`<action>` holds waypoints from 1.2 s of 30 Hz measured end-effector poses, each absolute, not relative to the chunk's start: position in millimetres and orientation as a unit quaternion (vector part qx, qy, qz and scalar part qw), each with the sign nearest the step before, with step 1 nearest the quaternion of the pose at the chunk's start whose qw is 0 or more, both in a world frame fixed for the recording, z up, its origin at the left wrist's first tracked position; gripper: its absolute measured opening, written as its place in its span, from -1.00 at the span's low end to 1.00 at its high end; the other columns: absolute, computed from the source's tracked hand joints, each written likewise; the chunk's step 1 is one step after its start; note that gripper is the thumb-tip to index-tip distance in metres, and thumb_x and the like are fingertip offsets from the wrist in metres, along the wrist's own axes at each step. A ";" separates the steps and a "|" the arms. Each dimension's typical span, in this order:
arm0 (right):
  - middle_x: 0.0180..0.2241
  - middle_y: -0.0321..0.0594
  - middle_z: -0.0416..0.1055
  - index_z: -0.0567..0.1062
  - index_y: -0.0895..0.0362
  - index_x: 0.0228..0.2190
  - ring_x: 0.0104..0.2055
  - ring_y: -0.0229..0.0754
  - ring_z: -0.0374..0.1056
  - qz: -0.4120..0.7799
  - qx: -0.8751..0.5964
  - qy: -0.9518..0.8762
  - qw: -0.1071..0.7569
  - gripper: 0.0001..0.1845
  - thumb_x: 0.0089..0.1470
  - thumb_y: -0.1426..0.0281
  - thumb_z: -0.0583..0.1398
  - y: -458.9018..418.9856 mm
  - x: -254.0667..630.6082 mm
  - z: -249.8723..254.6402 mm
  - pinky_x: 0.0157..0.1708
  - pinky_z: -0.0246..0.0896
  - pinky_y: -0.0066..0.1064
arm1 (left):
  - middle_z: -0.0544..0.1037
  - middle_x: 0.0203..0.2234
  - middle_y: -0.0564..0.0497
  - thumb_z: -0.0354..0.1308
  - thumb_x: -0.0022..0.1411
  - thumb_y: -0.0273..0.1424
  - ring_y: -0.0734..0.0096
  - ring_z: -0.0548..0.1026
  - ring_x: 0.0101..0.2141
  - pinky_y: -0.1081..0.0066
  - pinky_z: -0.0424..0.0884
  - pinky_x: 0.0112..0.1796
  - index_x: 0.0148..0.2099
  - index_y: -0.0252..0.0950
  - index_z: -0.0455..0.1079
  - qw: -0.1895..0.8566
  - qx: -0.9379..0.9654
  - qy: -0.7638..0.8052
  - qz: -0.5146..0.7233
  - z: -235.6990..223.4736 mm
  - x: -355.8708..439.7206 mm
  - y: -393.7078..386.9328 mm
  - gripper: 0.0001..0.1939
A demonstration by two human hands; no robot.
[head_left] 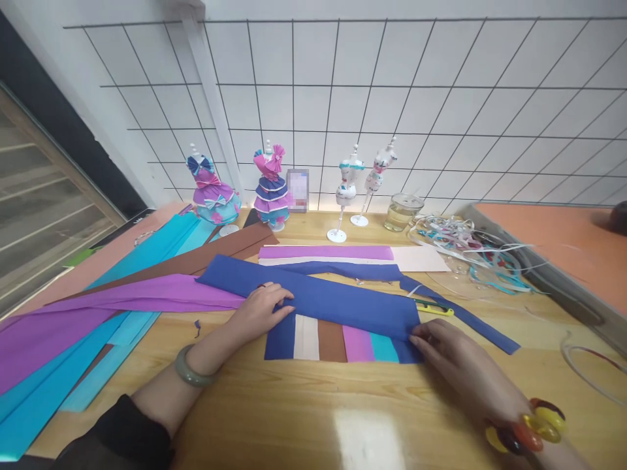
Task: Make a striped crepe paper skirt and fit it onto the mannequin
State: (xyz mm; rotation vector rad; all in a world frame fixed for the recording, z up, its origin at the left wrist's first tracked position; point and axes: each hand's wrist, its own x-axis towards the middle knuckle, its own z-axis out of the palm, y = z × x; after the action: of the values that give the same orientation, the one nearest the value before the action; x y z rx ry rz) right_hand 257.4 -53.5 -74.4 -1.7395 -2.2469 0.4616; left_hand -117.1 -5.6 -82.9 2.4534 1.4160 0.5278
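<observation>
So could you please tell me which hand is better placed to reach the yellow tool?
Probably the right hand: it touches the blue strip at its right end, near the yellow tool; the left hand rests farther left.

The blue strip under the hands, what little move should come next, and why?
Maybe the right hand should slide the blue strip's right end slightly away from the person, while the left hand steadies it. The strip lies slanted over the row of coloured pieces, its right end nearer the person, and the right hand is at that corner.
</observation>
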 end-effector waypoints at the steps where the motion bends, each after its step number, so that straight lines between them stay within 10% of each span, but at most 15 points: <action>1: -0.27 -0.13 0.43 0.46 0.05 -0.31 -0.25 -0.08 0.36 0.139 -0.596 -0.779 0.137 -0.67 0.16 0.14 0.00 -44.6 258.6 -72.2 -0.23 0.28 -0.22 | 0.43 -0.39 0.01 0.04 0.22 -0.25 0.34 0.37 -0.29 0.36 0.27 -0.27 -0.14 -0.23 0.39 0.126 0.847 0.483 0.181 -82.8 -117.4 -6.1 -0.76; 17: -0.30 -0.13 0.51 0.53 0.05 -0.31 -0.21 -0.04 0.40 0.066 -0.418 -0.896 0.136 -0.74 0.10 0.23 0.09 47.3 193.3 -81.1 -0.22 0.30 -0.19 | 0.49 -0.40 -0.06 -0.03 0.27 -0.22 0.33 0.39 -0.27 0.35 0.29 -0.22 -0.22 -0.30 0.42 0.015 0.941 0.278 0.191 -72.0 -95.0 -37.8 -0.70; 26: -0.25 -0.17 0.49 0.35 0.04 -0.17 -0.27 -0.08 0.42 0.063 -0.467 -0.866 0.168 -0.68 0.22 0.20 -0.09 16.1 174.1 -18.0 -0.27 0.31 -0.23 | 0.31 0.11 -0.19 -0.04 0.23 -0.08 0.18 0.17 0.16 0.29 0.06 0.15 0.13 -0.38 0.25 0.085 0.971 0.182 0.133 -79.7 -78.8 -57.7 -0.43; 36: -0.22 -0.22 0.48 0.37 -0.03 -0.17 -0.23 -0.11 0.43 0.102 -0.474 -0.836 0.257 -0.75 0.18 0.19 0.01 -48.5 192.7 7.8 -0.26 0.37 -0.34 | 0.24 0.16 -0.11 -0.09 0.29 -0.18 0.24 0.21 0.14 0.30 0.14 0.11 0.17 -0.27 0.19 0.113 0.938 0.290 0.151 -76.9 -92.0 -39.7 -0.53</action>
State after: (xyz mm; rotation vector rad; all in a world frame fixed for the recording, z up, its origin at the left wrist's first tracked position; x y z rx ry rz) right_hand 192.7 -48.5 7.8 -1.2850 -2.2674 0.2777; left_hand -92.0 -39.7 -76.9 2.7539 0.8506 0.4428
